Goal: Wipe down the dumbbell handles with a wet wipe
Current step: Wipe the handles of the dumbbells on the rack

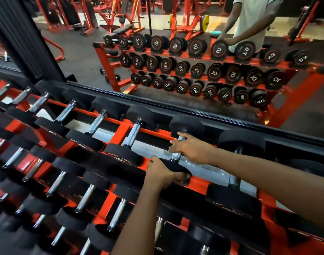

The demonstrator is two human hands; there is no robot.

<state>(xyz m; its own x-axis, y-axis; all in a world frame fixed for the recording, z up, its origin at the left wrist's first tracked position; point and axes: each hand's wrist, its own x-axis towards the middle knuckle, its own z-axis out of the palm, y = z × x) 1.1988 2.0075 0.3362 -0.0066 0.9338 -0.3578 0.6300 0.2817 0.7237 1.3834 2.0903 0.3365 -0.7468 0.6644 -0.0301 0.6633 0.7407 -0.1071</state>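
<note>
On rack (121,132), left hand (163,174) grips dumbbell head (176,167); right hand (192,150), fingers straight, touches handle (176,156).

Bare forearms, left hand (163,173) and right hand (190,150); reflected, a pale short-sleeved shirt (253,21)

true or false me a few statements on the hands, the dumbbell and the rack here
1. The left hand holds the near head of a dumbbell. True.
2. The right hand lies on that dumbbell's handle. True.
3. The rack is blue. False: it is orange-red.
4. The mirror behind the rack shows nobody. False: it reflects a person standing at the rack.
</note>
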